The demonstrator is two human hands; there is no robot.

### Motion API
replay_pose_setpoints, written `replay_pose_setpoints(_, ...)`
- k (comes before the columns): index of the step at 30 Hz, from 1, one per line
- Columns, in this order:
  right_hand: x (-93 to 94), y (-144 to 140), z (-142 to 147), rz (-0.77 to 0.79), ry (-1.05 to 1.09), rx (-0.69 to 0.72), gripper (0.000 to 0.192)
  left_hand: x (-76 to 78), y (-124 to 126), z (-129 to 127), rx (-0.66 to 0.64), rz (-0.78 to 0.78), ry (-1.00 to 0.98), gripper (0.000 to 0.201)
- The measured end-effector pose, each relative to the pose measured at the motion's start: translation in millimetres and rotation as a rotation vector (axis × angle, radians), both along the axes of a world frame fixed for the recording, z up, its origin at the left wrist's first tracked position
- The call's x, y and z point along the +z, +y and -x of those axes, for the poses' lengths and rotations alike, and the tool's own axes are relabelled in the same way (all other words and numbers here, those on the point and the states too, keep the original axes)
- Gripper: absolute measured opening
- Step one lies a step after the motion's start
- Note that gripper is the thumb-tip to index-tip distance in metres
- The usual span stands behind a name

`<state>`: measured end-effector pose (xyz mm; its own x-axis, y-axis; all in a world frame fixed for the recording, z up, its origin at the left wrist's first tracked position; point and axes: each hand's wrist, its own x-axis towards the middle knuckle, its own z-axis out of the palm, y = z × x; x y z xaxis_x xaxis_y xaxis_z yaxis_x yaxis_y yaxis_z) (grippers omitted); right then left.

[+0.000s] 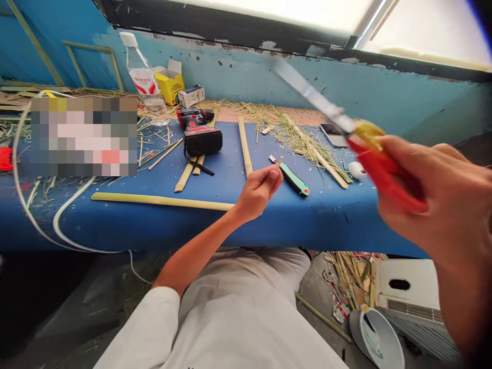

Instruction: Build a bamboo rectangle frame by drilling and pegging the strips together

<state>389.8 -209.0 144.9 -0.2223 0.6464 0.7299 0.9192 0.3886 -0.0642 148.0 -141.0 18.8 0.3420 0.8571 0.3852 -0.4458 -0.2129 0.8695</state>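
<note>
- the right hand (430, 205) is clenched round a red-handled knife (384, 171), its blurred steel blade pointing to 10 o'clock.
- the left hand (258, 192) pinches a small pale bamboo sliver (279, 163) upright above the blue-covered workbench (300, 220).
- at 3 o'clock of that hand lies a green-handled cutter (294, 179); at 9 o'clock, a long split bamboo strip (161, 200).
- at 11 o'clock sits a red-and-black cordless drill (199, 132).

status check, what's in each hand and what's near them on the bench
Left hand pinching small sliver over blue bench. Right hand gripping red-handled knife, blade raised, blurred. Green cutter and long bamboo strip beside left hand.
</note>
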Motion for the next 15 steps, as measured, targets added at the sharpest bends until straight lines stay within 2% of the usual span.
replay_pose_setpoints(3,1.1,-1.0,1.2,-0.088,-0.195,0.11,0.059,-0.4,-0.1,-1.9,0.01,0.005,-0.008,0.062)
replay_pose_setpoints(5,0.6,-1.2,-0.1,-0.133,-0.179,0.124,0.064,-0.6,-0.7,-3.1,0.012,-0.006,-0.018,0.063)
replay_pose_setpoints(7,0.0,-2.1,-0.9,-0.116,-0.208,0.16,0.066,-0.6,-1.3,-4.1,0.011,-0.023,-0.035,0.062)
replay_pose_setpoints(10,-0.9,-5.0,1.7,-0.019,-0.361,0.238,0.064,-0.4,-1.4,-4.7,0.01,-0.047,-0.07,0.06)
replay_pose_setpoints(15,-1.0,-9.0,9.6,-0.098,-0.164,0.155,0.065,-1.2,-0.3,-4.6,0.014,-0.021,-0.049,0.061)
